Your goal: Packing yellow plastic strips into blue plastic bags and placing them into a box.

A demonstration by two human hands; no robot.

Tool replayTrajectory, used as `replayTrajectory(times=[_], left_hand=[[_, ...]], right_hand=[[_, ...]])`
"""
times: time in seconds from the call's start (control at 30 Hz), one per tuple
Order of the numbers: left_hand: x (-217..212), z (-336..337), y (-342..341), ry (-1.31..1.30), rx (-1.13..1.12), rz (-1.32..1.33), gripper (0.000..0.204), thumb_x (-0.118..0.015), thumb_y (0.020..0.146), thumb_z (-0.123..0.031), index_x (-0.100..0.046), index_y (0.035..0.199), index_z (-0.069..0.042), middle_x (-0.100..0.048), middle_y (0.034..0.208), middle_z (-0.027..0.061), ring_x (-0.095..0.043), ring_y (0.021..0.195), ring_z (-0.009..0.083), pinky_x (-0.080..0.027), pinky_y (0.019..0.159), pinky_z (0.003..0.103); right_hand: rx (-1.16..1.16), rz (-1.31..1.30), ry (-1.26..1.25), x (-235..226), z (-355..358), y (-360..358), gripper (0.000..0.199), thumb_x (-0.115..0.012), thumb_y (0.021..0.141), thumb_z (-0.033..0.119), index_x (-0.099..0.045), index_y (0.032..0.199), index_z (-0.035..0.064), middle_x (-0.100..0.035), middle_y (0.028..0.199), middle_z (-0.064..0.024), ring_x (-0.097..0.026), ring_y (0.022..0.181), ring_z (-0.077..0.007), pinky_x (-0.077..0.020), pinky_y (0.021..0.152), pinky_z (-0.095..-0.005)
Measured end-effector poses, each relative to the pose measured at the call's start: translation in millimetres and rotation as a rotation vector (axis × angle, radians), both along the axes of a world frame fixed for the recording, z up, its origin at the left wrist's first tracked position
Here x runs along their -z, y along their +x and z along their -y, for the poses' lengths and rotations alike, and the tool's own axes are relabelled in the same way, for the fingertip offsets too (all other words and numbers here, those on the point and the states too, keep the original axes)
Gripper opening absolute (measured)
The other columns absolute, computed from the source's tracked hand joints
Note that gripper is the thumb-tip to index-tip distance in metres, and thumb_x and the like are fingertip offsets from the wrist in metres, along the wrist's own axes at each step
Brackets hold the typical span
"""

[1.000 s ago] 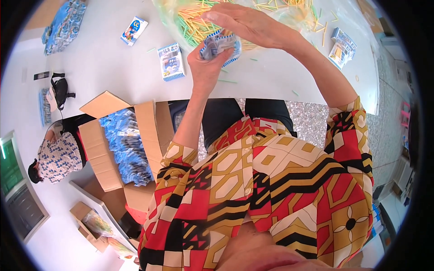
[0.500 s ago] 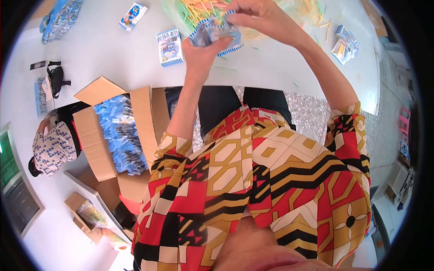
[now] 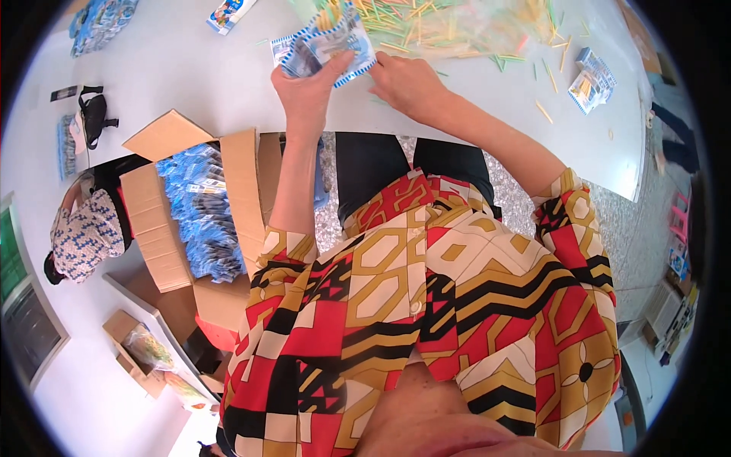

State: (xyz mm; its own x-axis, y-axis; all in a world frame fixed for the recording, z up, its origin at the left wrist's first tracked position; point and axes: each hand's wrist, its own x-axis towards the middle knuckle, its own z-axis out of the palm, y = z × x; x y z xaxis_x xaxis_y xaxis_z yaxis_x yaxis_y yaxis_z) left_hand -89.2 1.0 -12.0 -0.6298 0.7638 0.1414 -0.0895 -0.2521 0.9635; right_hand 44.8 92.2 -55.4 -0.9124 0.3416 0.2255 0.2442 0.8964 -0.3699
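Two hands on one small blue-and-white plastic packet [image 3: 329, 47], near the white table [image 3: 190, 68] front edge.
I see left hand [image 3: 308, 85] pinching it, right hand [image 3: 407, 85] fingers curled at its corner; loose grip could drop it into the yellow-green stick pile [image 3: 449, 27].

Blue-and-white packet [image 3: 329, 47] up in hand, another flat on the desk [image 3: 228, 11], more filling the cardboard box [image 3: 199, 215] left, two far right [image 3: 590, 80].

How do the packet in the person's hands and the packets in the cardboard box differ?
The packet is single, held above the white table by the left hand and right hand. The boxed packets are many, stacked in the cardboard box beside the table. Both are blue and white.
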Motion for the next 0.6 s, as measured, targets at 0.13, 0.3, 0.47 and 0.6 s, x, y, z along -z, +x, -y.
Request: replayTrajectory(times=[0.13,0.3,0.47,0.6], left_hand=[[1.1,1.7,5.3,-0.049,0.037,0.008,0.029,-0.074,0.070,-0.001,-0.064,0.096,0.004,-0.067,0.090,0.0070,-0.063,0.079,0.0115,-0.051,0.074,0.024],[0.9,7.9,4.2,-0.075,0.044,0.029,0.029,-0.075,0.070,-0.001,-0.063,0.097,0.004,-0.067,0.090,0.0074,-0.063,0.079,0.0113,-0.051,0.074,0.024],[4.9,7.1,4.8,-0.089,0.060,0.005,0.029,-0.074,0.071,-0.002,-0.064,0.097,0.004,-0.067,0.090,0.0069,-0.063,0.078,0.0108,-0.051,0.073,0.023],[3.1,4.8,9.1,-0.122,0.082,-0.006,0.028,-0.074,0.071,-0.002,-0.064,0.097,0.003,-0.067,0.090,0.0066,-0.062,0.078,0.0100,-0.051,0.072,0.023]], right_hand=[[0.025,0.165,0.040,12.2,-8.7,-6.9,0.011,-0.057,0.073,0.002,-0.058,0.083,-0.0018,-0.058,0.085,-0.0156,-0.062,0.077,-0.0325,-0.0515,0.064,-0.0380],[-0.062,0.155,-0.075,10.1,-5.6,4.0,0.009,-0.058,0.073,0.001,-0.056,0.081,-0.0020,-0.057,0.083,-0.0170,-0.061,0.076,-0.0342,-0.0512,0.066,-0.0400],[-0.106,0.126,-0.207,-0.7,7.7,20.4,0.011,-0.054,0.077,0.002,-0.048,0.085,-0.0038,-0.054,0.087,-0.0190,-0.058,0.076,-0.0381,-0.0493,0.067,-0.0444],[-0.147,0.192,-0.063,8.7,12.5,17.5,0.015,-0.055,0.075,0.000,-0.047,0.088,-0.0034,-0.053,0.085,-0.0183,-0.059,0.076,-0.0352,-0.0503,0.062,-0.0418]])
